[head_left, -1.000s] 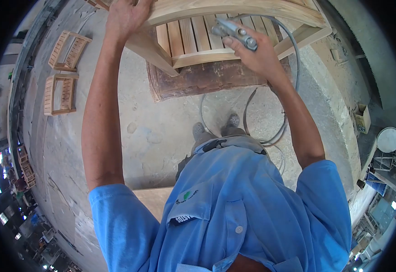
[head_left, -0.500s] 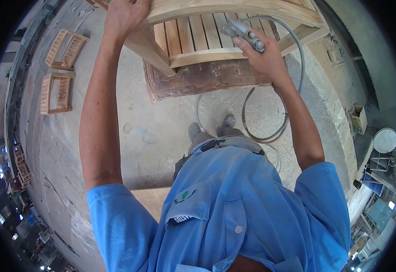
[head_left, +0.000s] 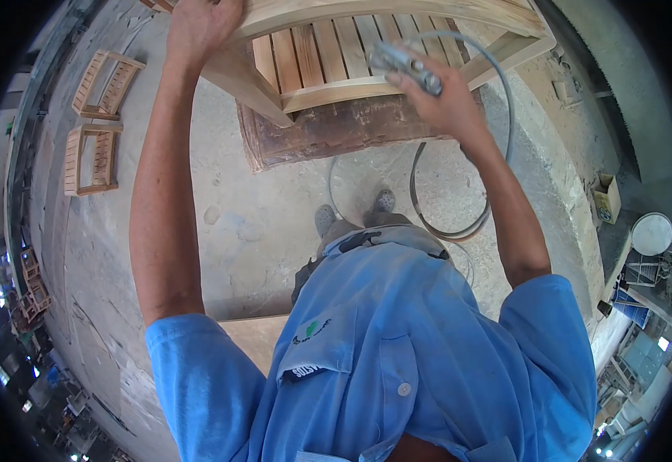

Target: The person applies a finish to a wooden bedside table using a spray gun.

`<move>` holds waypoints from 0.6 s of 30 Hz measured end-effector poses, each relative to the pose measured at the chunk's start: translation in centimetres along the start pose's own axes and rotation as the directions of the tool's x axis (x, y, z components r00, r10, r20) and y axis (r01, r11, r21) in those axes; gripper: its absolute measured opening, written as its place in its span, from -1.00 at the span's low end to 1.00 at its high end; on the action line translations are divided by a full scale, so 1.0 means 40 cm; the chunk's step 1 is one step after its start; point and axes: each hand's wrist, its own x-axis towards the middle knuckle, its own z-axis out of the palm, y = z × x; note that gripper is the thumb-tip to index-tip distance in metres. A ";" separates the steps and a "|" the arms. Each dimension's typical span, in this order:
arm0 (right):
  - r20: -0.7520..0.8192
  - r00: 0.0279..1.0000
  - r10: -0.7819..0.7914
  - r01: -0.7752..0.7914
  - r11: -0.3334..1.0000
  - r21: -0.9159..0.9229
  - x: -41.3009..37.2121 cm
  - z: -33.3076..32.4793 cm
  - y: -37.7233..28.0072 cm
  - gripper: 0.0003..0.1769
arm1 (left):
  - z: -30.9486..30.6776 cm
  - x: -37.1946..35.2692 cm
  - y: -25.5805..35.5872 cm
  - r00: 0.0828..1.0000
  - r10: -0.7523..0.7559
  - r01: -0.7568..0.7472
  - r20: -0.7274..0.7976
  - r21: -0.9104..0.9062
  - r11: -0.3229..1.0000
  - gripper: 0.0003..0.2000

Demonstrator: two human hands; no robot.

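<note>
A slatted wooden bench [head_left: 328,97] rests on a brown, worn platform [head_left: 336,137] in front of me. My left hand [head_left: 203,27] grips the bench's top rail at its left corner, with the fingertips partly cut off by the image edge. In my right hand [head_left: 448,92] is a metal air tool [head_left: 405,68], held above the seat slats and slightly blurred. A grey hose [head_left: 511,108] curves from the tool around the right wrist and down toward the floor.
Two small slatted wooden pieces [head_left: 107,83] [head_left: 91,159] stand on the floor at the left. Hose loops [head_left: 414,192] lie near my shoes [head_left: 383,202]. A wooden board [head_left: 259,339] is behind me. At the right are a cardboard box [head_left: 606,199] and a round white lid [head_left: 651,234].
The right hand and tool have shifted slightly left and down over the slats. The view has moved a little, and my left hand still holds the rail.
</note>
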 end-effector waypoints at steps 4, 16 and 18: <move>0.007 0.997 0.074 -0.072 0.992 -0.102 0.070 -0.007 -0.015 -0.43 | -0.008 -0.002 0.007 1.000 -0.010 0.009 0.013 0.069 0.998 -0.46; 0.013 1.000 -0.022 0.024 0.990 -0.141 -0.010 -0.039 0.015 -0.39 | -0.028 -0.017 0.038 0.997 -0.070 0.070 0.018 -0.014 0.997 -0.50; -0.052 0.996 -0.072 0.063 0.988 -0.144 0.041 -0.035 0.030 -0.39 | -0.029 -0.018 0.043 0.997 -0.077 0.077 0.015 -0.016 0.997 -0.51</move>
